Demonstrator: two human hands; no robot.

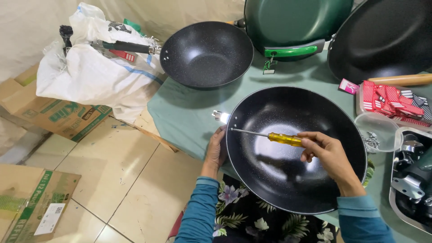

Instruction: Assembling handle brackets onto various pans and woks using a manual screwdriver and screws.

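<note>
A person's right hand (pixel 330 155) is closed around the yellow handle of a screwdriver (pixel 265 135), whose tip meets a small rivet or screw at the nine o'clock wall of a black speckled wok (pixel 288 180) resting at the near edge of a green-covered table (pixel 189 112). The left hand (pixel 217 150) curls around the wok's outer rim at nine o'clock, fingers wrapped, bracing it just below a shiny metal bracket (pixel 220 116) that juts from the rim. The work seems best served by keeping the shaft square to the fastener and the rim held firm so the tip does not skate across the dark coating. Four pans are in view: the wok in hand, a second black wok with a handle (pixel 204 54) at eleven o'clock, a green one (pixel 292 22) at twelve, and another black one (pixel 382 36) at one o'clock. One clear plastic tub of small screws (pixel 378 132) sits at three o'clock, beside one tray of red packets (pixel 389 101).
</note>
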